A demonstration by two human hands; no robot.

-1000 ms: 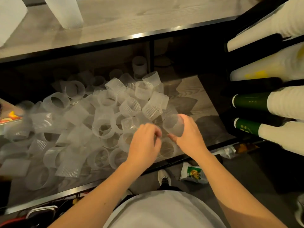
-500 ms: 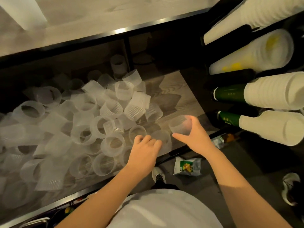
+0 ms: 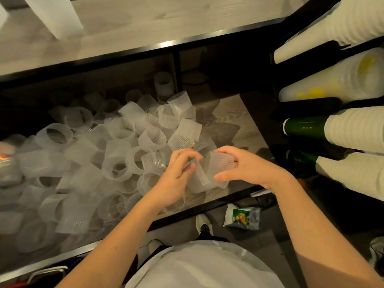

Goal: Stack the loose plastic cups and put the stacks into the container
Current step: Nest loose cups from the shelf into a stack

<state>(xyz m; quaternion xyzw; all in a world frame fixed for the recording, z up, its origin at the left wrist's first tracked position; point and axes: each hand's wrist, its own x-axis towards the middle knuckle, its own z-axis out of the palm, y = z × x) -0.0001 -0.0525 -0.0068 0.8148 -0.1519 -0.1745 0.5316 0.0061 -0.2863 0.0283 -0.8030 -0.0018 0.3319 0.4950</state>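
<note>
At the centre of the frame both hands met over the near edge of the lower shelf (image 3: 232, 119). The right hand (image 3: 247, 166) had its fingers arched over the top of a ribbed translucent cup (image 3: 220, 165) and its thumb pressed under it, so the cup lay on its side in that grip. The left hand (image 3: 176, 179) was curled round a second cup (image 3: 198, 179) just beside the first — the two cups touched or overlapped, though the blur made it hard to tell whether one sat inside the other. To the left and above the hands, a heap of loose cups (image 3: 116, 146) covered most of the shelf, lying on their sides and upright, many smeared by motion at the left edge. Along the right side of the frame stood tall stacks of white cups (image 3: 353, 129) beside green bottles (image 3: 305, 127). A small green-printed packet (image 3: 242, 218) lay on the floor at lower centre — near a shoe (image 3: 204, 224)
</note>
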